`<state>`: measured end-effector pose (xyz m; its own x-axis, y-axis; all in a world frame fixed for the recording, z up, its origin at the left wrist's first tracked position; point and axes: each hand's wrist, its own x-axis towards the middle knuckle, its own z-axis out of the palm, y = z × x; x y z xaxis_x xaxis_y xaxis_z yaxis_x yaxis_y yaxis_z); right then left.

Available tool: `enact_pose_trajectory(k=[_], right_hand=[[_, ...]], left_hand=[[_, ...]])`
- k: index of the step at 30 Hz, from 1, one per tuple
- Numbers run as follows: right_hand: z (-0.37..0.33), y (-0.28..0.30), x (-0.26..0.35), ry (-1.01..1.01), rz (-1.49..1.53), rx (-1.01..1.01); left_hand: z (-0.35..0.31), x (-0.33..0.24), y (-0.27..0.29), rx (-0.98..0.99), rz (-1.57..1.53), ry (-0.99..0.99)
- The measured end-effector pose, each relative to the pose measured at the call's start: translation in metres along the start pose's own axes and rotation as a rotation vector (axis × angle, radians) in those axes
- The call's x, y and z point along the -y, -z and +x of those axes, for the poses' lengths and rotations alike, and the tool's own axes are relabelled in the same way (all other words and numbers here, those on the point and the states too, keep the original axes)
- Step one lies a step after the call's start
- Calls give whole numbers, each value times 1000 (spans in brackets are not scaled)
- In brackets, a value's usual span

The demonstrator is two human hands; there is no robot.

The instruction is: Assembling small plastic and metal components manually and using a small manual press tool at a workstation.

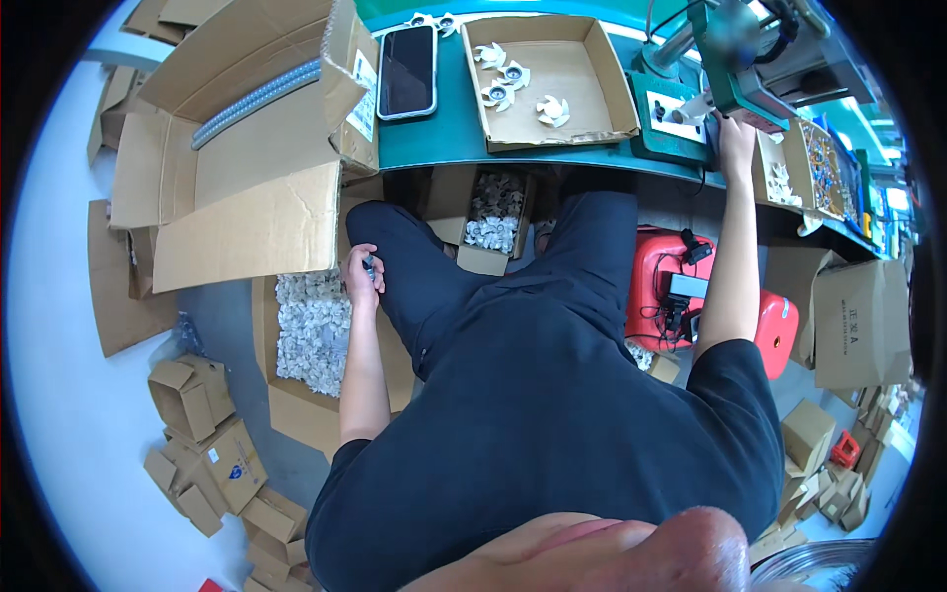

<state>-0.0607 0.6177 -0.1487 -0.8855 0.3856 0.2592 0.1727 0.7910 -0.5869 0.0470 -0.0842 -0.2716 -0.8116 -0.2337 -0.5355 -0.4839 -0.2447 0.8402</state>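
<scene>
Beside my left thigh, my left hand (364, 276) is closed around a small dark piece (369, 263) whose kind I cannot make out. My right hand (736, 148) reaches to the green bench press (747, 94) at the right of the bench; the press partly hides its fingers. A white part (692, 109) is at the press, close to that hand. A shallow cardboard tray (552, 141) on the green bench holds several white fan impellers (553, 111), some with dark round centres.
A phone (407, 71) lies left of the tray. An open carton (252, 227) with rows of small round parts (256, 102) stands farther left. White parts (314, 333) fill a box below my left hand. A red stool (656, 281) with cables stands at right. Cartons (192, 395) clutter the floor.
</scene>
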Motion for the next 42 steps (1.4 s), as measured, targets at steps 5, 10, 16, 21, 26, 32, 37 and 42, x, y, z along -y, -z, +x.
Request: enact_pose_trajectory(k=[5, 10, 16, 21, 26, 32, 37, 42], right_hand=[[-73, -10, 108, 239, 578, -105], [-87, -29, 122, 200, 460, -339], [-87, -45, 115, 164, 526, -588], [-109, -47, 150, 389, 335, -672], [-117, -40, 219, 729, -15, -155], [-154, -26, 260, 870, 403, 482], [-183, -43, 247, 770, 533, 803], [-178, -37, 244, 708, 558, 783]], left_hand=[[-6, -12, -10, 1, -6, 84], [-24, -12, -48, 155, -171, 125], [-62, -31, -124, 571, -208, 82], [-84, -56, -155, 865, -136, 29], [-99, -76, -173, 970, 16, -16], [-107, -86, -187, 1075, 28, -26], [-108, -85, -190, 1167, 26, 65], [-108, -81, -194, 1204, -84, 141]])
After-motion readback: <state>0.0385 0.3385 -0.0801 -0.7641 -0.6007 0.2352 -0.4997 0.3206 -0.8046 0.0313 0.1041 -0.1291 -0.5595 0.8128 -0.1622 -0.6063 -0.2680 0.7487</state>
